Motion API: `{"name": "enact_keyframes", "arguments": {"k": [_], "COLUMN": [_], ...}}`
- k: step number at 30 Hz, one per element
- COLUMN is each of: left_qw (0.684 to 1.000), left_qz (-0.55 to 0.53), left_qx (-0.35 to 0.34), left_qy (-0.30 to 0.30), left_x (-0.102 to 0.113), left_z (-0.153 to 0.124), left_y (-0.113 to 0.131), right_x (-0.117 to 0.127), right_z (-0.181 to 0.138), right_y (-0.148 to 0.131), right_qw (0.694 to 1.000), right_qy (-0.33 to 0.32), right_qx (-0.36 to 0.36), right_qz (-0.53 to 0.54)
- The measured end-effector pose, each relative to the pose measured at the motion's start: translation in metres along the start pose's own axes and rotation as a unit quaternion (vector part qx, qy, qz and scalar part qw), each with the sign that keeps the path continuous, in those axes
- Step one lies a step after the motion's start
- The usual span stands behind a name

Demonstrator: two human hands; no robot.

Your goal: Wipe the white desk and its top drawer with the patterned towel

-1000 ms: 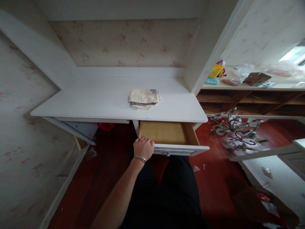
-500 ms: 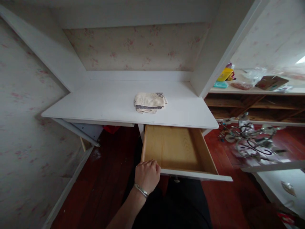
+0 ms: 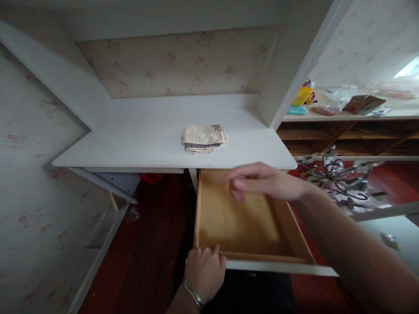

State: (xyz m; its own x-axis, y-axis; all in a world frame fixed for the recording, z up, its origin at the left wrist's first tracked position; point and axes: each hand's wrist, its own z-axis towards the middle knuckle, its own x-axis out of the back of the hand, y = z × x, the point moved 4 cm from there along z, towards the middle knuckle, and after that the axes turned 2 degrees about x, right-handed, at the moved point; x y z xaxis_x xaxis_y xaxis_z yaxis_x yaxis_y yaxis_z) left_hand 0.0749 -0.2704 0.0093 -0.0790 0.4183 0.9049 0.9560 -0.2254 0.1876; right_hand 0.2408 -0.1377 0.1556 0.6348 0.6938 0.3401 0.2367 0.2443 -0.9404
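Observation:
My left hand (image 3: 205, 271), with a silver bracelet at the wrist, has its fingers hooked over the front edge of a pulled-out wooden drawer (image 3: 229, 231). Nothing lies on the visible drawer bottom. My right hand (image 3: 253, 179) hangs above the back part of the drawer, slightly blurred, its fingers apart and bent with nothing in them. On the white desk (image 3: 137, 144), just beyond the right hand, rests a folded cream cloth (image 3: 203, 136) with a grey band and a dark pattern. Neither hand touches the cloth.
Uprights of a white hutch (image 3: 301, 56) flank the desktop. To the right, a low wooden shelf (image 3: 304, 131) carries a yellow container (image 3: 301, 96), a cardboard box (image 3: 363, 104) and plastic bags. A chandelier (image 3: 347, 179) lies on the red floor, near a white furniture piece (image 3: 389, 231).
The drawer has come further out towards me, with my left hand still on its front edge. My right hand has entered from the right and is now over the drawer.

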Motion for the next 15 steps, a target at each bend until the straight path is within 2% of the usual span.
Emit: {"name": "enact_keyframes", "arguments": {"k": [2,4,8,11,15], "left_qw": [1.0,1.0,1.0,0.999,0.997], "left_qz": [-0.003,-0.004,-0.024,-0.041,-0.074], "left_qx": [-0.012,-0.023,-0.005,0.016,0.009], "left_qy": [-0.008,-0.012,0.002,0.006,-0.002], "left_x": [-0.001,-0.001,0.0,-0.001,-0.003], "left_z": [-0.002,-0.002,0.005,0.011,0.014], "left_y": [-0.001,-0.002,-0.005,-0.007,-0.007], "right_x": [0.013,0.026,0.042,0.045,0.045], "right_z": [0.045,0.087,0.151,0.18,0.198], "right_y": [0.031,0.061,0.094,0.109,0.131], "right_qw": [0.986,0.933,0.892,0.864,0.816], "right_qy": [0.093,0.153,0.218,0.231,0.198], "right_qx": [-0.058,-0.122,-0.122,-0.14,-0.204], "right_qz": [-0.127,-0.301,-0.377,-0.425,-0.503]}}
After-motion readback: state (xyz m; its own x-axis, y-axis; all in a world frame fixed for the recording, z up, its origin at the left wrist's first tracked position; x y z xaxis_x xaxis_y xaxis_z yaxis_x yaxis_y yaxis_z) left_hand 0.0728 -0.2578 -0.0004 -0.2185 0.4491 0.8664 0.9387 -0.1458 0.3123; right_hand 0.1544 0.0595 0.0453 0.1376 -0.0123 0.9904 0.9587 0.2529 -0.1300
